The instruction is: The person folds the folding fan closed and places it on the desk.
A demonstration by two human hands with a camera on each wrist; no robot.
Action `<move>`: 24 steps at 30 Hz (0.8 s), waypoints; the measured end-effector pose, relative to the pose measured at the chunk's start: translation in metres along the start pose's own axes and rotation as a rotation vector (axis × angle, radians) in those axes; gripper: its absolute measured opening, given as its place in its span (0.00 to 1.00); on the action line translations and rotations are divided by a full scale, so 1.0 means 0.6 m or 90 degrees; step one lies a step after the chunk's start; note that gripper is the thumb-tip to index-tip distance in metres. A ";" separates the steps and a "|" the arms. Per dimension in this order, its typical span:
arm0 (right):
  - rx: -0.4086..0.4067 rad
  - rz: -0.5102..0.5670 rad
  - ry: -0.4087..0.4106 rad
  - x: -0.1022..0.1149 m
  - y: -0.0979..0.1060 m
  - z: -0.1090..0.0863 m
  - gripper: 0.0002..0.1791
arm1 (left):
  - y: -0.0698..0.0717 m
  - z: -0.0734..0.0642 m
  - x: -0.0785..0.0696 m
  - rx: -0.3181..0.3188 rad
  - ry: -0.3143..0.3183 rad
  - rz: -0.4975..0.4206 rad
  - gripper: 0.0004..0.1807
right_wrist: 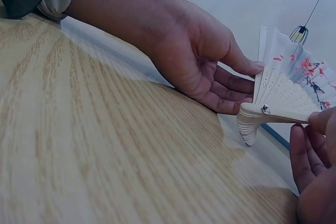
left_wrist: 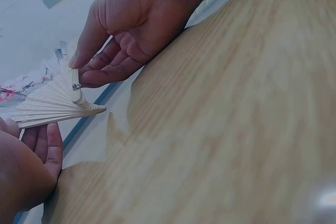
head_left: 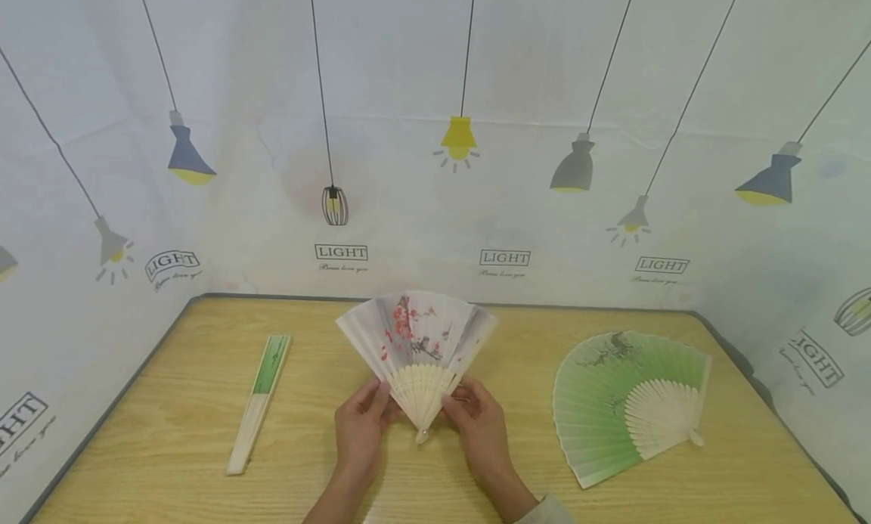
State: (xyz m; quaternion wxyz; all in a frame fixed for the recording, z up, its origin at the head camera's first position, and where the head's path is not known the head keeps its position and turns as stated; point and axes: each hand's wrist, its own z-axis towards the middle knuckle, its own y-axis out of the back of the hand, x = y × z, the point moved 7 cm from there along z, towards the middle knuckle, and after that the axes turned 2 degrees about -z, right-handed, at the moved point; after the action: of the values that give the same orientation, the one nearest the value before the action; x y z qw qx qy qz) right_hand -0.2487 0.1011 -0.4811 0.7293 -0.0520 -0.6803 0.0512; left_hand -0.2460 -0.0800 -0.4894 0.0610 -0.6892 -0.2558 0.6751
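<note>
A white folding fan (head_left: 422, 342) with red blossoms and grey branches is spread partway, its pale slatted ribs meeting at a riveted pivot toward me. My left hand (head_left: 361, 426) pinches its left outer rib between thumb and fingers. On the other side, my right hand (head_left: 481, 426) pinches the right outer rib the same way. Both wrist views show the fan raised over the table, with the rivet end between the hands. In the right wrist view the right thumb of my right hand (right_wrist: 205, 66) lies along the rib.
A folded fan (head_left: 260, 403) with a green section lies on the wooden table (head_left: 184, 448) at the left. At the right lies a spread green folding fan (head_left: 599, 395). A white backdrop (head_left: 408, 221) printed with hanging lamps surrounds the table's back and sides.
</note>
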 end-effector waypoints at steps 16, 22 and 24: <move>0.023 -0.038 0.004 0.002 -0.004 -0.001 0.22 | 0.002 0.000 -0.001 0.011 0.000 0.030 0.16; 0.040 -0.043 0.017 0.004 -0.007 -0.001 0.22 | 0.001 0.001 -0.002 0.004 -0.005 0.024 0.16; 0.046 -0.042 0.024 0.004 -0.008 -0.001 0.22 | 0.001 0.001 -0.002 0.000 -0.003 0.025 0.16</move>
State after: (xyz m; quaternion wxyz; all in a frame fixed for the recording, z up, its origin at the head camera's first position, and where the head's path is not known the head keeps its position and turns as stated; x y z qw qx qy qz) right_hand -0.2480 0.0968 -0.4781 0.7447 -0.0041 -0.6654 0.0509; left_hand -0.2462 -0.0815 -0.4886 0.0472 -0.6923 -0.2422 0.6781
